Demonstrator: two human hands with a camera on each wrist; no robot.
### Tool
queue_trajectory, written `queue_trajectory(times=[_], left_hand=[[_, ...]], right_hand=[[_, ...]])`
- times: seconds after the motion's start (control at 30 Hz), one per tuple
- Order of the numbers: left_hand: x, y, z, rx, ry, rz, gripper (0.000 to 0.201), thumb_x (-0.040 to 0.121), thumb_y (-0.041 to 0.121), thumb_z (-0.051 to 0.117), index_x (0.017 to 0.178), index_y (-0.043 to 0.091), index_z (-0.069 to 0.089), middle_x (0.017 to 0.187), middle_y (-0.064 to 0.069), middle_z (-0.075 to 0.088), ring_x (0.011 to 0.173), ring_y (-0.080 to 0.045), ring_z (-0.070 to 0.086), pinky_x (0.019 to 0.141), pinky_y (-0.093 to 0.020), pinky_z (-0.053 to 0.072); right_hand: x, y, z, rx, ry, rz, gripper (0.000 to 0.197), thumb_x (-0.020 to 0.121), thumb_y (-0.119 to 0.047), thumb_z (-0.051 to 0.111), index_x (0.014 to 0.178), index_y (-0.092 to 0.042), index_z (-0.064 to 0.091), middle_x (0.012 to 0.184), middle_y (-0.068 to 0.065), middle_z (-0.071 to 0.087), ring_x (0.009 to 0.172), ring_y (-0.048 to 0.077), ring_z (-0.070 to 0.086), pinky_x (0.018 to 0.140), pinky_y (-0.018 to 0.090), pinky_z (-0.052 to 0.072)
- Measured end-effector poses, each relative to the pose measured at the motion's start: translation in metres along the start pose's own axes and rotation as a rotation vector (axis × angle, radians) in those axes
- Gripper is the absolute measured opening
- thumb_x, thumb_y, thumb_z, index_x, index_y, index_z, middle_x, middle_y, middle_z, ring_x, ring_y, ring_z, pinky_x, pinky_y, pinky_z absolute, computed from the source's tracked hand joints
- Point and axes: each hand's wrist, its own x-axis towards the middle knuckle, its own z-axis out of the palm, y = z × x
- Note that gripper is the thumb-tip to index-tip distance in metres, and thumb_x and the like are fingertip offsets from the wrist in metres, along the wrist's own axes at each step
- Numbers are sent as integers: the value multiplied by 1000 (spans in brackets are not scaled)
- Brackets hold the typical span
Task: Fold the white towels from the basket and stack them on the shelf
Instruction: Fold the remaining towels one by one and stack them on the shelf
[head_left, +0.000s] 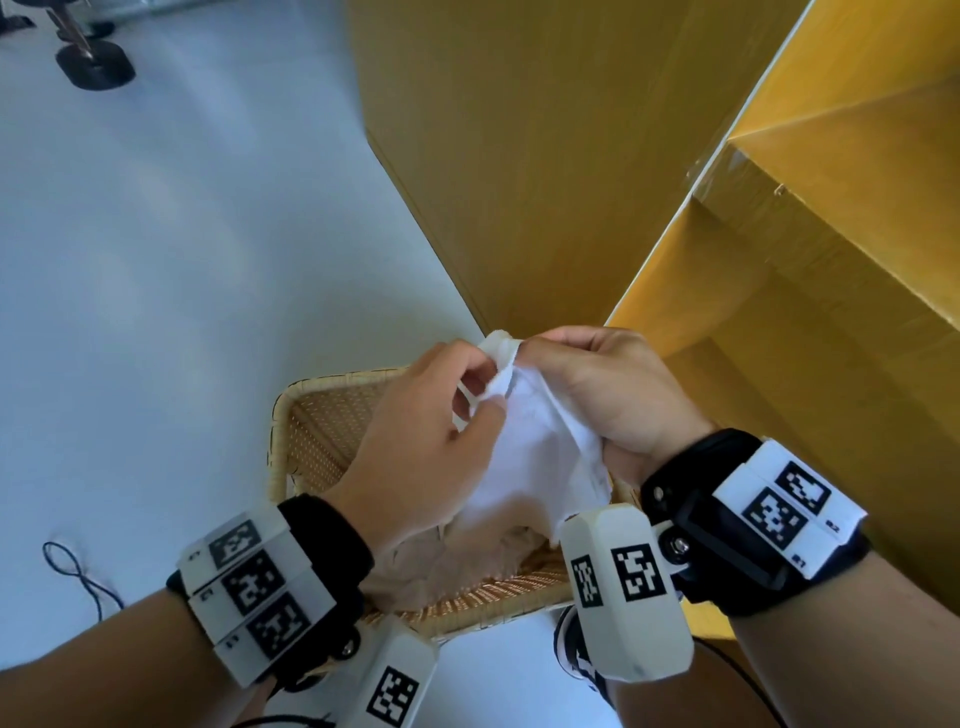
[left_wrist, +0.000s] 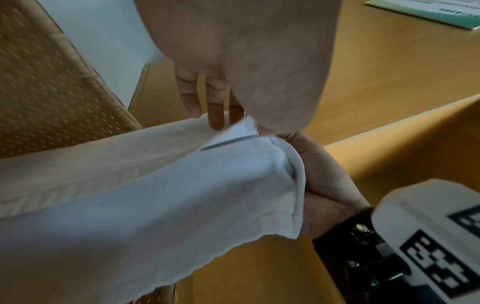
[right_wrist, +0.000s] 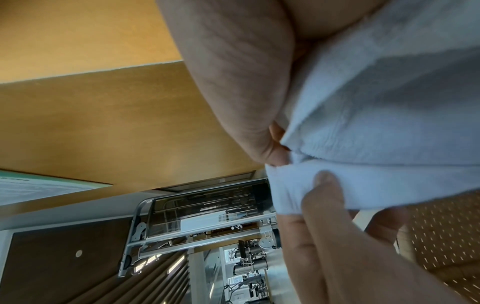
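Both hands hold one white towel above the wicker basket. My left hand pinches the towel's top edge between thumb and fingers; my right hand grips the same edge right beside it, fingers curled over the cloth. The towel hangs bunched down toward the basket. In the left wrist view my left hand pinches a towel corner. The right wrist view shows my right hand closed on the towel. More crumpled pale cloth lies in the basket. The yellow shelf stands at right.
The basket sits on a pale floor against the yellow shelf unit's side panel. A black stand base is far left, a thin dark cable near left. A shoe shows below the basket. A printed sheet lies on the shelf.
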Motion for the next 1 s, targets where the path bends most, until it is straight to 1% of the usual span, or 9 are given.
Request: queue_trajectory(times=[0.17, 0.27, 0.43, 0.5, 0.6, 0.7, 0.77, 0.83, 1.0], left_hand=[[3, 3, 0, -32, 46, -9, 30, 109, 21, 44, 78, 21, 46, 65, 10, 39, 59, -11, 38, 56, -26, 30], [8, 1, 1, -206, 137, -227, 32, 112, 23, 40, 89, 10, 60, 72, -3, 58, 68, -16, 52, 66, -35, 42], [16, 4, -2, -469, 333, -588, 39, 110, 34, 47, 73, 22, 42, 50, 15, 35, 48, -2, 35, 51, -19, 36], [17, 6, -8, -557, 340, -631, 33, 109, 39, 50, 83, 26, 66, 63, 23, 60, 67, 9, 59, 74, -16, 51], [17, 6, -11, -668, 173, -583, 33, 105, 45, 52, 109, 26, 78, 106, 13, 75, 124, -24, 67, 110, -46, 47], [13, 8, -13, -797, 27, -515, 58, 85, 61, 58, 120, 18, 75, 120, -11, 76, 117, -28, 70, 99, -45, 53], [10, 9, -12, -807, -6, -414, 59, 83, 56, 61, 115, 9, 72, 111, -17, 75, 103, -26, 72, 84, -38, 57], [9, 10, -12, -771, 8, -349, 53, 83, 46, 66, 118, 6, 71, 111, -21, 74, 106, -31, 72, 88, -45, 56], [8, 12, -10, -534, 40, -280, 27, 90, 23, 67, 116, 28, 74, 109, 4, 80, 105, -19, 76, 95, -54, 60]], right_hand=[[3, 2, 0, 42, -19, 8, 2, 86, -18, 83, 85, -16, 84, 96, 14, 81, 90, 29, 75, 94, 46, 59], [3, 2, 0, 96, -44, 25, 10, 86, -17, 85, 95, -13, 84, 105, 17, 80, 100, 35, 75, 102, 51, 56], [1, 0, 0, 213, -81, 68, 9, 95, -6, 73, 100, -11, 79, 87, 13, 69, 70, 22, 62, 63, 30, 52], [2, -1, 0, 297, -105, 85, 12, 97, -2, 68, 100, -11, 75, 84, 9, 68, 64, 15, 64, 56, 25, 56], [5, -1, -1, 420, -100, 87, 16, 99, 2, 64, 97, -12, 73, 82, 4, 72, 69, 13, 70, 66, 25, 63], [8, -1, -3, 507, -37, 83, 19, 99, 4, 64, 102, -11, 75, 84, 4, 75, 76, 15, 73, 73, 27, 65], [11, -1, -3, 545, 13, 80, 19, 98, 4, 65, 104, -11, 75, 87, 3, 77, 83, 17, 73, 75, 26, 65], [12, -1, -3, 572, 46, 80, 19, 98, 4, 65, 105, -12, 74, 90, 4, 77, 83, 17, 73, 71, 24, 64], [13, 1, -3, 576, 94, 76, 19, 97, 4, 67, 106, -11, 75, 99, 8, 72, 70, 11, 72, 63, 20, 60]])
